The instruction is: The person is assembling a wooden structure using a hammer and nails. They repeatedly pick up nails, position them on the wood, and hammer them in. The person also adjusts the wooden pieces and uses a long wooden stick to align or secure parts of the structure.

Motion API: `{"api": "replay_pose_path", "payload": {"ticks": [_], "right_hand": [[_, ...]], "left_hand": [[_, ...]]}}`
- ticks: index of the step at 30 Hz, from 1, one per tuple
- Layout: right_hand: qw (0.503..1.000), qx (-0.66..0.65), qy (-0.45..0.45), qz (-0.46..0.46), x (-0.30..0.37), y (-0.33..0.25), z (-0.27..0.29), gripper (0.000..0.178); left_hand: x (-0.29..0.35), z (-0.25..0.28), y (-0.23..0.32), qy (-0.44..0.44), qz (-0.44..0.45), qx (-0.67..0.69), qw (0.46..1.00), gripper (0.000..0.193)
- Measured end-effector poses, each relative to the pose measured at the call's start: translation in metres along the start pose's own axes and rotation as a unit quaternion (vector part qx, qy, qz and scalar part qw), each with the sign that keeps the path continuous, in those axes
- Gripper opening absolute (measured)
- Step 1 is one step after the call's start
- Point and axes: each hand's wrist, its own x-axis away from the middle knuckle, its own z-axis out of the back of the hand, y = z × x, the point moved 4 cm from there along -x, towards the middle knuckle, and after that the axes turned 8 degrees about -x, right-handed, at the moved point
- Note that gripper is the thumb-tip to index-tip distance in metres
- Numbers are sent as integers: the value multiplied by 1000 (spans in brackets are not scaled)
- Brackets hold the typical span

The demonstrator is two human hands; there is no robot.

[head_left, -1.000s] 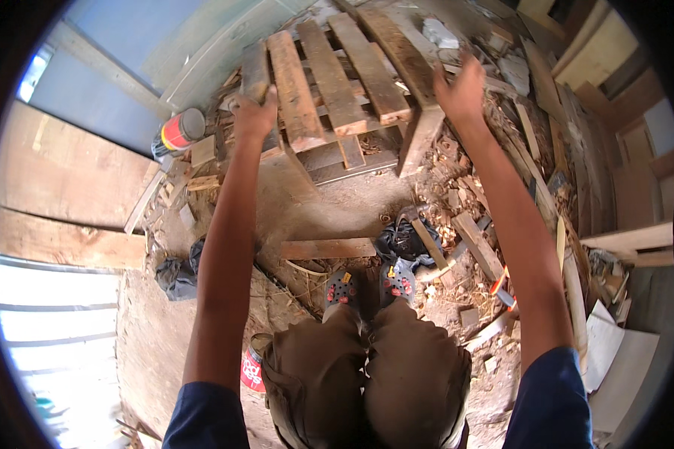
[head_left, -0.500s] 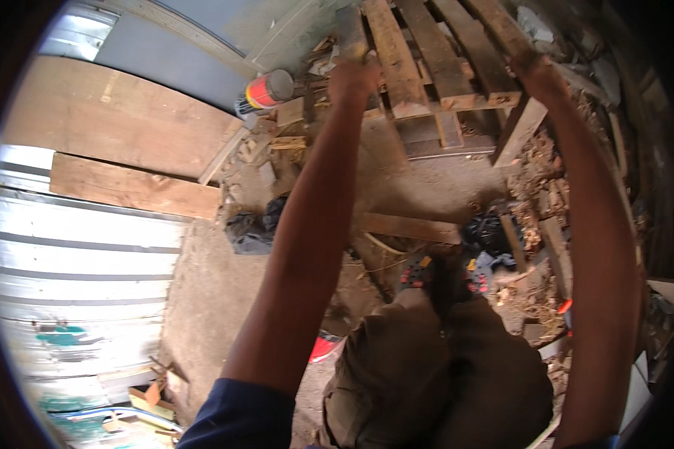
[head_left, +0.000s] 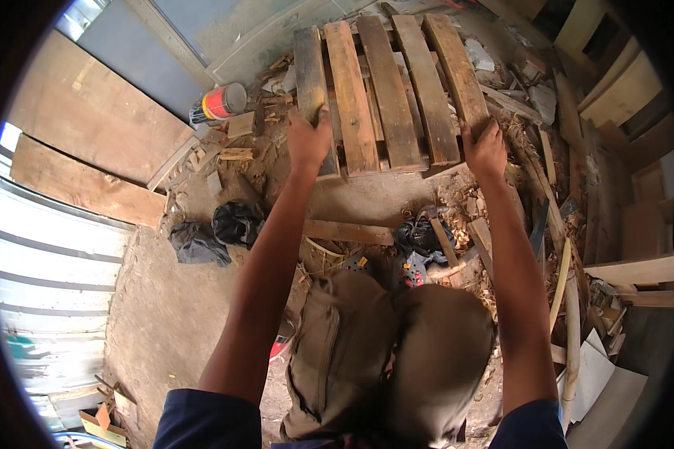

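A slatted wooden pallet [head_left: 383, 97] lies at the far middle, its brown weathered boards running away from me. My left hand [head_left: 308, 142] is closed around the near end of its leftmost, greyish board, thumb on top. On the other side, my right hand [head_left: 486, 150] grips the near end of the rightmost board. Both arms are stretched forward over my bent knees. Fingers beneath the boards are partly hidden.
A red and yellow bucket [head_left: 225, 101] lies on its side at the left back. Black plastic bags [head_left: 236, 222] rest on the dirt floor. A loose plank [head_left: 348, 232] lies before my feet. Wood scraps and a long pole [head_left: 571, 337] lie at the right.
The pallet's slats, tilted up toward me before, now lie flatter and show whole. Both hands have come lower and nearer together in view, still on its outer boards. My view has shifted too.
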Motion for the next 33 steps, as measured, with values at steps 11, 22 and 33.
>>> {"api": "replay_pose_path", "payload": {"ticks": [11,22,33], "right_hand": [[978,33,-199,-54,59,19,49,90],[879,91,-467,-3,67,-65,128,61],[836,-34,-512,196,178,-117,128,65]], "left_hand": [[81,10,-49,-72,-61,257,962,61],[17,65,-32,-479,35,-111,870,108],[-43,-26,-83,-127,114,256,951,83]]}}
